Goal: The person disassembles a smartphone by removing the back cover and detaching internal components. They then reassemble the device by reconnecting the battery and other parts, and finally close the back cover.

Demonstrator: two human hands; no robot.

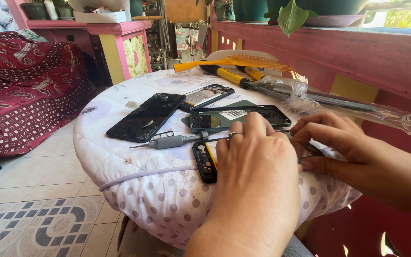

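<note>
Resting palm-down near the table (134, 190) edge, left hand (255, 166) (ring on one finger) covers most of an opened phone (204, 163), fingers pressed together. Right hand (338, 143) just beside, fingertips pinching something small, hidden. Grey screwdriver (174, 140) close beyond the phone; black screen (147, 116), frame (239, 117), yellow-handled tools (229, 76) farther back.

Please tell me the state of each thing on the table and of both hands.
Left hand: palm down, covering a phone part.
Right hand: fingers pinched together.
Phone part: lying open, mostly hidden.
Black screen: detached, lying flat.
Phone frame: empty, lying flat.
Screwdriver: lying on its side, unheld.
</note>
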